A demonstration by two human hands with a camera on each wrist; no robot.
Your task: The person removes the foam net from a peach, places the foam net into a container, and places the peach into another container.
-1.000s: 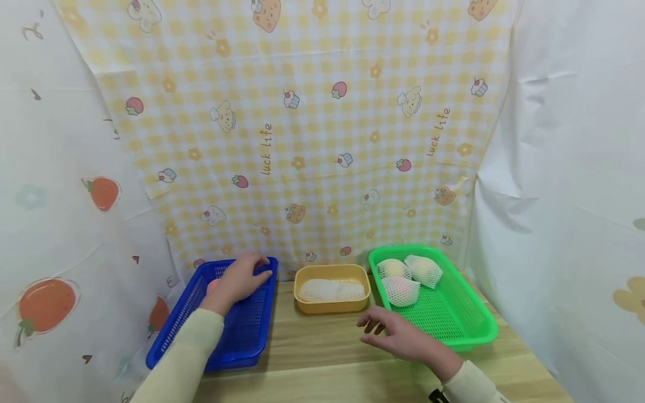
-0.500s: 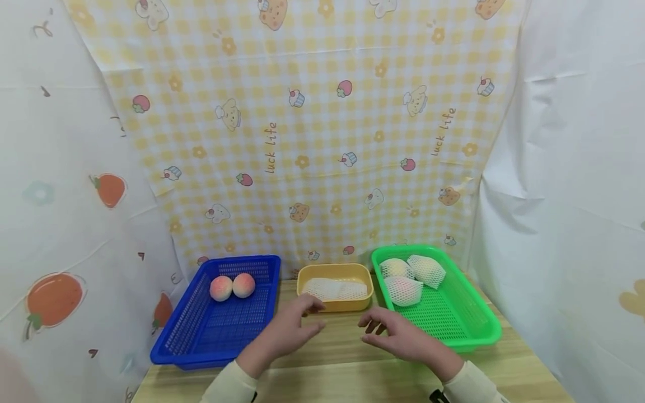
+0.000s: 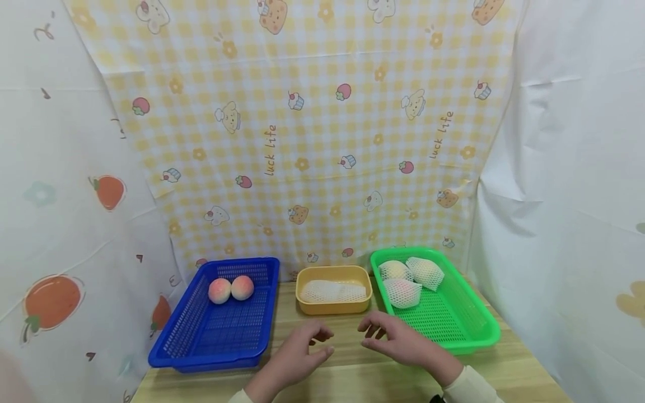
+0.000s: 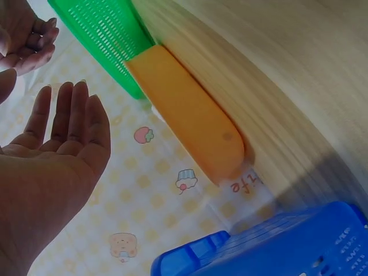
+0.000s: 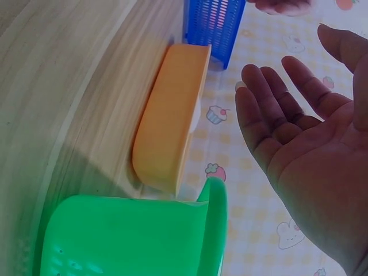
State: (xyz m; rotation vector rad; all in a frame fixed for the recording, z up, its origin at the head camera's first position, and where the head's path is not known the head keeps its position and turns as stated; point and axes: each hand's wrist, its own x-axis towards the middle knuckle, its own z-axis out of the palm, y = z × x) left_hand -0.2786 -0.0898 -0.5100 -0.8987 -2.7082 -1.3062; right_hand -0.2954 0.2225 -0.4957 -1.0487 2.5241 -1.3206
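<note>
My left hand [image 3: 297, 355] hovers in front of the yellow box [image 3: 334, 307], palm turned inward, its fingers loosely bent around nothing. Facing it, my right hand [image 3: 398, 338] is just left of the green basket [image 3: 486, 336], relaxed and holding nothing. White foam net sleeves [image 3: 332, 291] lie in the yellow box. In the blue basket [image 3: 201, 361] on the left, two pink-and-cream peaches [image 3: 242, 287] sit side by side. The green basket bears three fruits in foam nets, among them a pinkish netted fruit [image 3: 402, 293] at the front. Both wrist views show empty palms.
All three containers stand on a wooden table [image 3: 353, 386], the yellow box between the two baskets. A yellow checked cloth [image 3: 322, 134] hangs close behind them. White sheets [image 3: 534, 168] close in the sides.
My left hand has come out of the blue basket, moving right and toward me, opposite my right hand. Both peaches are now uncovered. My right hand has hardly moved.
</note>
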